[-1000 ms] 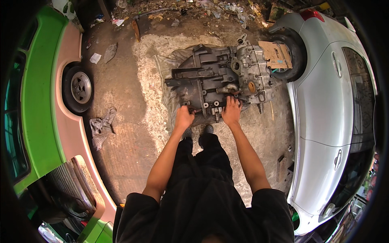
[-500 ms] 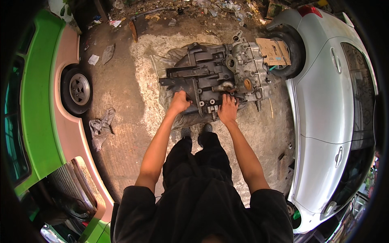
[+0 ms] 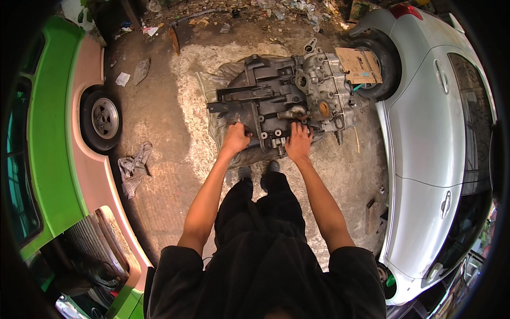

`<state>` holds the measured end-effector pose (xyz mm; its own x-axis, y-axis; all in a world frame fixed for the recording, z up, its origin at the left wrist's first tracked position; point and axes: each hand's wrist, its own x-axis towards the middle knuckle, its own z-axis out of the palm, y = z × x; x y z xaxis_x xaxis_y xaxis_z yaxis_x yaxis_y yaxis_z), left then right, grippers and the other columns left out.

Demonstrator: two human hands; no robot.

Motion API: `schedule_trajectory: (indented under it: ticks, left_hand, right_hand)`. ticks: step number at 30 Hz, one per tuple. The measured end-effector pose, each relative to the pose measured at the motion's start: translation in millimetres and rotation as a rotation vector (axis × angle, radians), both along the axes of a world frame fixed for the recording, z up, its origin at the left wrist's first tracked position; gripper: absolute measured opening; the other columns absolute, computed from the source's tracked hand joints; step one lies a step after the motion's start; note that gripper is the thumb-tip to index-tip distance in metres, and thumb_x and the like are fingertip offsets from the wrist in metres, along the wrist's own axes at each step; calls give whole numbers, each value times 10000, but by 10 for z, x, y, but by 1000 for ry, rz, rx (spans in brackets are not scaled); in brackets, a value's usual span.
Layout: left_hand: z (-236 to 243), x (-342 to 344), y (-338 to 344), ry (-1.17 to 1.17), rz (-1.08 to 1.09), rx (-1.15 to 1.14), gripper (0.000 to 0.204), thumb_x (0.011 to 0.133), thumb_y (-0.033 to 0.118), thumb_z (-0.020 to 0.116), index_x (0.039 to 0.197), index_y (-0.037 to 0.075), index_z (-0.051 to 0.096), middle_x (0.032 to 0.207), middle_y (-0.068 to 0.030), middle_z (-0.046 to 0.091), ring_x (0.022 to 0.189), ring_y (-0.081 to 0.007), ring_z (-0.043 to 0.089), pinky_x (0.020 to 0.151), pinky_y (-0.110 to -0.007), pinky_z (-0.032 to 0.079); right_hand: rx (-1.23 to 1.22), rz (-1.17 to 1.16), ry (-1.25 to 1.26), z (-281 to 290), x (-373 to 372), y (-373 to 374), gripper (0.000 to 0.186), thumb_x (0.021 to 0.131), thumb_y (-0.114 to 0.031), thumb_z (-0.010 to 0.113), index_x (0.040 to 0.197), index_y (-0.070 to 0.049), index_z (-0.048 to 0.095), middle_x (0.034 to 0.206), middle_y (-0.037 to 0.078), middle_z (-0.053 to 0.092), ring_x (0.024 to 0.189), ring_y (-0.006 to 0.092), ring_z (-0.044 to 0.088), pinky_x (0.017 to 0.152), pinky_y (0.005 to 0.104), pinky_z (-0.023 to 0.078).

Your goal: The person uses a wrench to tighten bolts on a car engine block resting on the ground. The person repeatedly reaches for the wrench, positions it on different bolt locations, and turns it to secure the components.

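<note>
A large car engine (image 3: 276, 109) lies across the concrete in front of my feet, its left part dark and oily, its right end bare silver metal. My left hand (image 3: 236, 139) is closed at the near left edge of the dark housing, fingers curled in and partly hidden. At the near middle edge, beside two round bosses, my right hand (image 3: 299, 142) grips the engine with its fingers bent over the metal. Beneath the engine spreads a crumpled grey sheet (image 3: 210, 87), showing at the left and far sides.
A green and tan vehicle (image 3: 56, 122) stands at the left, a silver car (image 3: 425, 138) at the right. Cardboard (image 3: 358, 66) leans against the silver car's wheel. A rag (image 3: 134, 167) lies on the left floor; litter (image 3: 287, 13) is strewn along the far side.
Both hands stay in the same places on the engine. Only a very slight shift of the view shows.
</note>
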<state>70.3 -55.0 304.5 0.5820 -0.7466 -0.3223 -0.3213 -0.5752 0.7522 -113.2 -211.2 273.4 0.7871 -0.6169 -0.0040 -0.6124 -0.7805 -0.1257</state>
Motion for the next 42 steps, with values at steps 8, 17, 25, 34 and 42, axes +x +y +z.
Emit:
schedule_trajectory:
  ticks: [8, 17, 25, 34, 42]
  left_hand:
    - [112, 133, -324, -228, -427, 205, 219, 790, 152, 581, 712, -37, 659, 646, -220, 641, 623, -340, 660, 563, -419, 481]
    - [-425, -291, -696, 355, -683, 531, 209, 827, 196, 620, 738, 9, 589, 601, -70, 588, 494, -182, 538, 437, -361, 379]
    - [-388, 1, 131, 382, -442, 225, 366, 857, 136, 589, 1211, 44, 568, 910, -120, 632, 800, -161, 562, 663, -312, 440]
    - [-464, 101, 450, 1070, 7, -63, 608, 876, 20, 499, 1461, 155, 402, 869, -19, 534, 692, -126, 460, 579, -278, 399]
    - [-385, -199, 364, 1369, 396, 66, 615, 945, 45, 436, 1516, 216, 286, 742, 3, 449, 575, -93, 383, 513, -250, 354]
  right_hand:
    - [19, -8, 73, -18, 11, -5, 589, 808, -188, 603, 1339, -26, 404, 1342, 148, 448, 1256, 312, 398, 1129, 544, 201]
    - [44, -12, 77, 27, 17, -34, 570, 806, -175, 614, 1313, -33, 394, 1335, 147, 452, 1248, 316, 407, 1115, 552, 221]
    - [4, -2, 40, -26, -5, -15, 553, 820, -194, 598, 1315, -35, 408, 1310, 145, 468, 1242, 309, 415, 1120, 557, 213]
    - [31, -10, 69, 7, 0, -6, 552, 828, -193, 594, 1326, -35, 417, 1336, 139, 462, 1266, 308, 404, 1127, 552, 207]
    - [37, -9, 52, 1, -4, -5, 561, 825, -193, 603, 1326, -37, 405, 1336, 139, 458, 1267, 307, 400, 1129, 549, 203]
